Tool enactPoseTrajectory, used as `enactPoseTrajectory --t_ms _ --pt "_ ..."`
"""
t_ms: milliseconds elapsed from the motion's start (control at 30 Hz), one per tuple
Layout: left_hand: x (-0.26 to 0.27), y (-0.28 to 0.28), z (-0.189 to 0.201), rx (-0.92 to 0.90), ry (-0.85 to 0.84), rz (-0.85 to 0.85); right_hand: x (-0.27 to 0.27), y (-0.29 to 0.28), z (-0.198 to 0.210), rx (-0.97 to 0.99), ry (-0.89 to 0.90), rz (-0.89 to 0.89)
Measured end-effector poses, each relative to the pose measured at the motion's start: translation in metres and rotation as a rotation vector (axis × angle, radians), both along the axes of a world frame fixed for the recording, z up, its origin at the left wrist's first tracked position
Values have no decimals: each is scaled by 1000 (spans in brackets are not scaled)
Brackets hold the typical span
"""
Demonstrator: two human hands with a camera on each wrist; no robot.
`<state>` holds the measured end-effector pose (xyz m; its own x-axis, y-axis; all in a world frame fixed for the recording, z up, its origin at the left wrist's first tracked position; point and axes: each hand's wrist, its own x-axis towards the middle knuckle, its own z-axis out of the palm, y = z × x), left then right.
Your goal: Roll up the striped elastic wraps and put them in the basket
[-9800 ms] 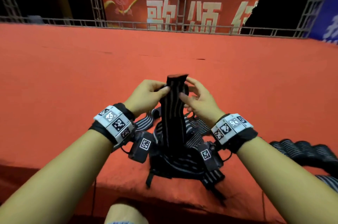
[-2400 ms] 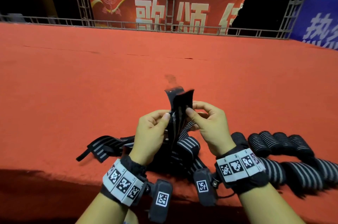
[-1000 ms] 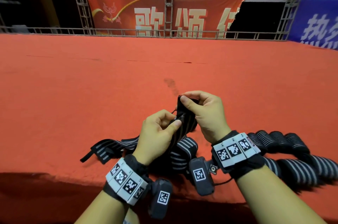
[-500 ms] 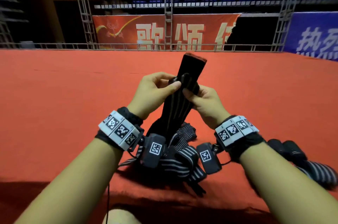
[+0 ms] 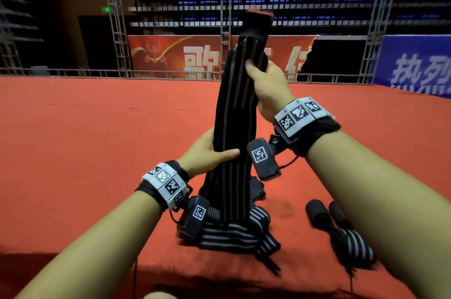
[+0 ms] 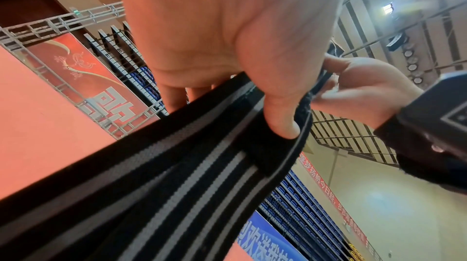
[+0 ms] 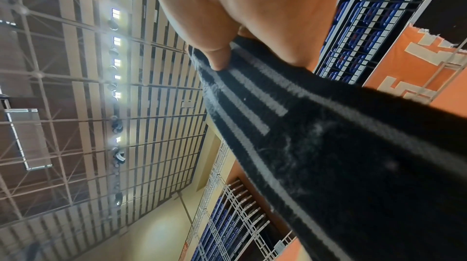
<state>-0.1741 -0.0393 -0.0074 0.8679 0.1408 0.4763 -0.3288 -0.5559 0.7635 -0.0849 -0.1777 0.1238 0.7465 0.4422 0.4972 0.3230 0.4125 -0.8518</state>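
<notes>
A black elastic wrap with grey stripes [image 5: 238, 108] is pulled up taut and nearly upright from a loose pile of striped wraps [image 5: 231, 232] on the red carpet. My right hand [image 5: 264, 79] grips it near its top end, thumb on the front. My left hand [image 5: 214, 149] holds it lower down, thumb across the front and fingers behind. The left wrist view shows my left thumb pressing the striped wrap [image 6: 202, 169]. In the right wrist view my right thumb pinches the wrap [image 7: 316, 125]. No basket is in view.
Rolled-up wraps [image 5: 327, 213] lie on the carpet to the right, partly hidden by my right forearm. The carpeted platform's front edge [image 5: 73, 259] runs just in front of me. A metal railing [image 5: 97, 73] and red banner [image 5: 195, 59] stand at the far end.
I have drawn the wrap upward; my right hand rose with its top end, and my left hand slid down along the strip. The view tilted up.
</notes>
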Motion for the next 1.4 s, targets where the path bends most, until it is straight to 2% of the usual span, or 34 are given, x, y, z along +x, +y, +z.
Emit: enactPoseTrajectory --t_ms 200,467,600,733,867,1000,1133,1233,1300,1400 --pt "12 -4 3 -125 -54 -45 -2 6 18 -62 -67 -88" --pt "26 -28 -13 -410 74 -265 18 -5 15 -129 -117 -190" --pt "33 -32 -35 -205 94 -173 30 -17 9 -108 -97 -250" --pt "40 -35 -59 37 198 -26 43 -33 11 -78 -76 -321" --pt "47 -34 -77 -2 196 55 54 -48 8 -94 -63 -345" --pt "49 -45 -86 -123 261 -32 61 -62 0 -72 -37 -343" --pt "47 -55 -102 -159 326 -112 69 -71 -27 -90 -11 -331" --pt "50 -52 -116 -168 361 -97 76 -70 -61 -141 49 -294" --pt "56 -46 -119 -240 333 -56 84 -66 -88 -173 79 -285" --pt "73 -40 -111 -393 197 40 98 -55 -132 -216 98 -283"
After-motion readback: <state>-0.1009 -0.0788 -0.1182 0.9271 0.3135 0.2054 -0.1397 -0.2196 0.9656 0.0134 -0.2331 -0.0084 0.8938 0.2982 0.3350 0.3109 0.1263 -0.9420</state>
